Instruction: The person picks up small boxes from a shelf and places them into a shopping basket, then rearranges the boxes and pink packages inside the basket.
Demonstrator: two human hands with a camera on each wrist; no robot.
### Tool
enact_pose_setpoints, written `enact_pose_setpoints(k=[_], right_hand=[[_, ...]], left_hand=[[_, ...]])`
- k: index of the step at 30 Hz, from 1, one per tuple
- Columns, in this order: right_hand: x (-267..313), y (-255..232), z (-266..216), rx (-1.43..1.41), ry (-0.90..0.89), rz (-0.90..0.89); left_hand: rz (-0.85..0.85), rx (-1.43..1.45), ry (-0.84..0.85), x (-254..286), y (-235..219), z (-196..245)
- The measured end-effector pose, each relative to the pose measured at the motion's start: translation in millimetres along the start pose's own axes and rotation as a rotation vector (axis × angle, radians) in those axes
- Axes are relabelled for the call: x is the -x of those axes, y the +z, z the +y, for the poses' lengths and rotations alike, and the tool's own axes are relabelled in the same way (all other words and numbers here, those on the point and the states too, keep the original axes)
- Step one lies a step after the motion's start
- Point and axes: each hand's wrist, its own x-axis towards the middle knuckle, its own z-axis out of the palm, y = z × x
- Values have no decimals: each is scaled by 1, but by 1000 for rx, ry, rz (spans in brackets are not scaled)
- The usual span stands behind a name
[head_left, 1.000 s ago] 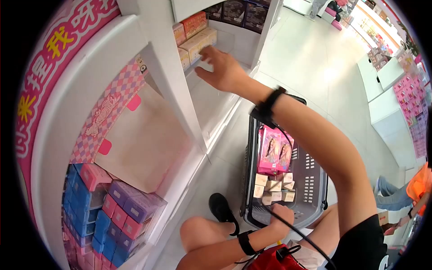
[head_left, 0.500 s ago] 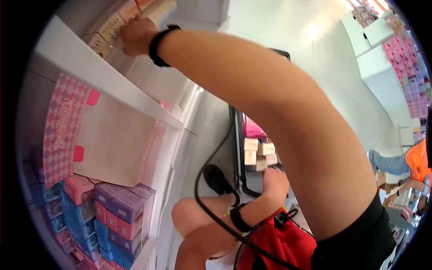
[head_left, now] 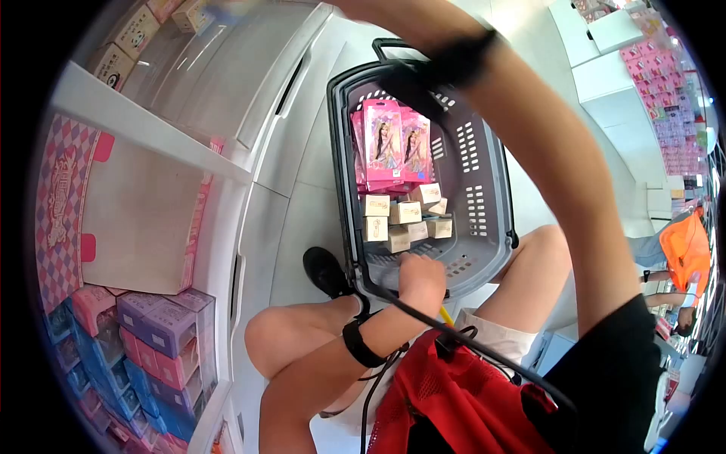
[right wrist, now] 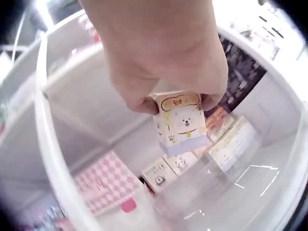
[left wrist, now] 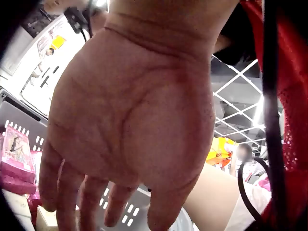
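In the right wrist view my right hand point(right wrist: 163, 57) pinches a small cream box point(right wrist: 182, 120) with a white cartoon dog on its front, held between thumb and fingers above a display shelf. The head view cuts that hand off at the top, leaving the forearm visible over the basket. My left hand point(head_left: 423, 278) is at the near rim of a grey shopping basket point(head_left: 488, 242); its palm and loosely straight fingers show in the left wrist view, holding nothing. Inside the basket lie pink doll-printed packages point(head_left: 383, 144) and several small cream boxes point(head_left: 406, 213).
Under the held box, the shelf carries panda-printed boxes point(right wrist: 160, 174) and more dog-printed boxes point(right wrist: 234, 147) behind a clear plastic lip. A white divider point(head_left: 151, 117) separates it from a bin of blue, pink and purple boxes point(head_left: 155, 321). A person in orange point(head_left: 687, 246) is at the right.
My right hand reached the shelf boxes, then rose away with one dog-printed box. The view shifted, bringing the whole basket into sight. My left hand stays at the basket's near rim.
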Motion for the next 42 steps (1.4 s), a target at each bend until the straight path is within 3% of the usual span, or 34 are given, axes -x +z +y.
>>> enact_pose_setpoints(k=[1,3,5,7,9,11,13,15,20,22,25,29,36,38,42], right_hand=[[29,-32,16,-110,-73,-50],[116,-98,0,116,329,-120],[195,-132,13,-5,492,-107],[261,-163,24,183,751,-224],[310,-170,25,329,873,-307],[337,-171,26,622,743,-508],[354,-167,29,629,737,-529],[368,-164,44,727,746,-710],[401,-153,79,824,725,-708],[406,-146,90,959,838,-625],[413,-139,108,993,861,-535],[432,-136,139,1015,861,-549],[439,-127,165,987,951,-507],[434,-125,166,881,1103,-513],[429,-125,162,850,1122,-503]], left_hand=[[9,3,-3,-3,-1,1],[-45,1,0,-7,3,5],[-20,-24,-1,-5,7,13],[-50,-99,51,-4,-1,18],[-120,-60,42,-3,-10,21],[-113,-112,64,-1,-10,25],[-117,-109,57,-3,-7,30],[-151,-171,49,-7,-4,33],[-165,-143,60,-12,-5,35],[-179,-125,57,-14,-5,34],[-168,-110,66,-11,-8,32],[-181,-151,62,-11,-4,33],[-189,-159,59,-8,-10,30],[-183,-164,61,-7,-11,29],[-152,-130,56,-5,-12,29]])
